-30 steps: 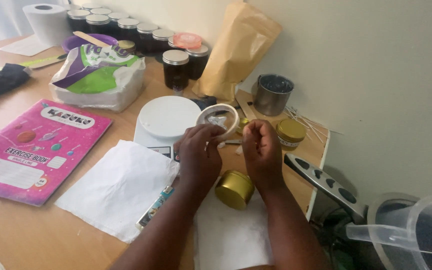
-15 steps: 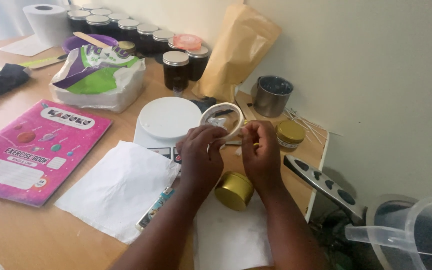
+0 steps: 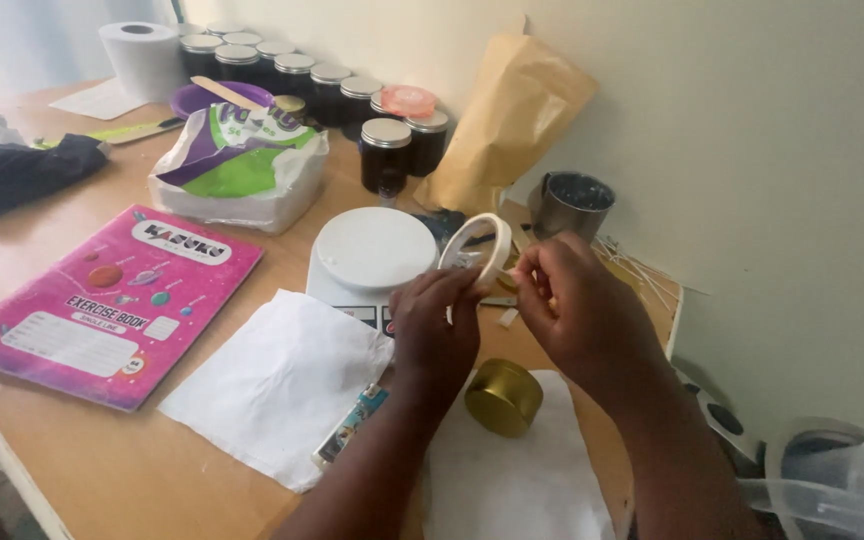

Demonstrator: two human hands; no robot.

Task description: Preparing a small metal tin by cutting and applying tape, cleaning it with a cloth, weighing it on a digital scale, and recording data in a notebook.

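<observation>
Clearly, step: peel the tape end slowly, keeping the roll steady
Tape roll (image 3: 479,250): held above the white kitchen scale (image 3: 372,250)
Left hand (image 3: 437,335): fingers closed on the roll's lower rim
Right hand (image 3: 582,310): fingertips pinched at the roll's edge
Dark jars (image 3: 386,153): lidded, filled dark
Steel cup (image 3: 572,203): dark contents
Gold tin (image 3: 503,397): closed, lying on white paper (image 3: 512,480)

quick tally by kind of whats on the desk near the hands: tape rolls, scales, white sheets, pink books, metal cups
tape roll: 1
white scale: 1
white sheets: 2
pink book: 1
metal cup: 1
total: 6
</observation>
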